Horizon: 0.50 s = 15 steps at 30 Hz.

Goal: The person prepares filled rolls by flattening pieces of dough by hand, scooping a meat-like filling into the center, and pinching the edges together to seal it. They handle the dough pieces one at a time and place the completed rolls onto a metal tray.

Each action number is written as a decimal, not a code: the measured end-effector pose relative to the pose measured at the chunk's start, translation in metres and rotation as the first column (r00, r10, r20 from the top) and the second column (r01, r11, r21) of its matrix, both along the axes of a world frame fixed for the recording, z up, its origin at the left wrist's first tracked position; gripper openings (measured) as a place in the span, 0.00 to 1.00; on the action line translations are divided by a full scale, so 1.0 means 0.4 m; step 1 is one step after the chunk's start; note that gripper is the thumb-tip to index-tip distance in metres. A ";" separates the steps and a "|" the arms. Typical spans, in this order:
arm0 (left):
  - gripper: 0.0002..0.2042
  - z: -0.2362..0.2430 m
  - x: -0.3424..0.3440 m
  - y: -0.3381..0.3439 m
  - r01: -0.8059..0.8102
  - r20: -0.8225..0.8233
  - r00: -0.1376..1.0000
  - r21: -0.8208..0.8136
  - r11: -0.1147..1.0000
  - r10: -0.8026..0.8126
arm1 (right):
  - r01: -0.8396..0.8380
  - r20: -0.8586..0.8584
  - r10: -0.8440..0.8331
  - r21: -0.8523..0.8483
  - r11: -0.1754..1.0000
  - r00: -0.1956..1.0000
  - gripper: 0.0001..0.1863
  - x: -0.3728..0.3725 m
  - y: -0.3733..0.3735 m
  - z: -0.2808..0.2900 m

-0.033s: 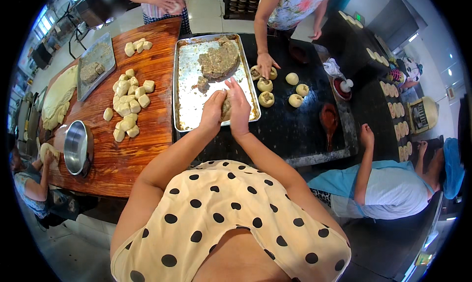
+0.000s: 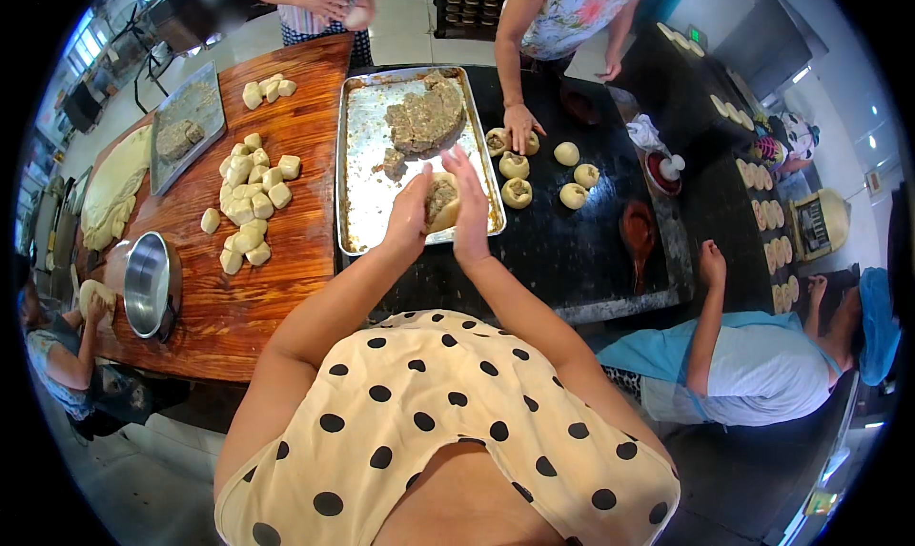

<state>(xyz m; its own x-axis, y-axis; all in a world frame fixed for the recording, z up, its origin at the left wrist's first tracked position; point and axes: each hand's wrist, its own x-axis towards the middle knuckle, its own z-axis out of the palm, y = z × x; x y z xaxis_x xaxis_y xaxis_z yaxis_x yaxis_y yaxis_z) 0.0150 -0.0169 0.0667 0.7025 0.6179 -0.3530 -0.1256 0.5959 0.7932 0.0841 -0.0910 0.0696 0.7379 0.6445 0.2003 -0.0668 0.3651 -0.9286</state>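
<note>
Over the near right part of a metal tray (image 2: pixel 362 203), a filled dough bun (image 2: pixel 441 203) sits between my two hands. Brown-grey filling shows in its open top, with pale dough around it. My left hand (image 2: pixel 411 211) cups its left side; my right hand (image 2: pixel 468 208) presses against its right side with fingers pointing up and away. Just beyond my hands, a large mound of minced filling (image 2: pixel 424 117) and a smaller lump (image 2: pixel 393 163) lie on the tray. Right of the tray stand filled buns (image 2: pixel 517 192), with a co-worker's hand (image 2: pixel 520 125) on those farthest back.
Several dough pieces (image 2: pixel 255 184) lie on the wooden table (image 2: pixel 305 270) at left, near a steel bowl (image 2: pixel 150 284), a dough sheet (image 2: pixel 116 189) and another tray (image 2: pixel 212 98). A brown ladle-shaped tool (image 2: pixel 638 236) rests on the black worktop (image 2: pixel 572 270). Co-workers stand around.
My hands have parted slightly at the fingertips, and more of the bun's filling shows between them. The co-worker at the far left of the tray has shifted their hands.
</note>
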 end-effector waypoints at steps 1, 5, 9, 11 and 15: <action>0.22 0.034 0.003 -0.004 -0.026 0.014 1.000 -0.091 0.996 0.027 | -0.042 -0.152 0.054 0.081 0.996 0.987 0.30 0.022 0.008 -0.002; 0.30 -0.061 0.034 0.018 0.003 -0.173 0.983 0.342 0.940 0.060 | 0.067 -0.014 -0.071 -0.202 0.977 0.997 0.29 0.017 0.028 -0.067; 0.32 -0.088 0.036 0.027 0.172 -0.402 0.913 0.544 0.821 0.076 | 0.207 0.339 -0.084 -0.344 0.916 0.937 0.23 -0.016 0.007 -0.080; 0.30 -0.083 0.034 0.033 0.242 -0.398 0.918 0.563 0.790 0.003 | 0.195 0.269 -0.096 -0.370 0.908 0.958 0.22 -0.024 -0.003 -0.091; 0.33 0.030 0.022 -0.005 0.083 0.003 0.997 -0.068 0.994 -0.083 | 0.149 -0.253 -0.123 0.088 0.985 0.960 0.19 -0.007 -0.015 -0.029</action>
<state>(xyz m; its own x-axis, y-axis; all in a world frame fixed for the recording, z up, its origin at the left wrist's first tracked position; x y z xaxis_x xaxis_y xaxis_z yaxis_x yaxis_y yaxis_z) 0.0237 -0.0191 0.0788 0.7504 0.5321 -0.3921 -0.0732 0.6566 0.7507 0.0814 -0.0972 0.0579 0.8519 0.5200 0.0630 -0.2310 0.4808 -0.8459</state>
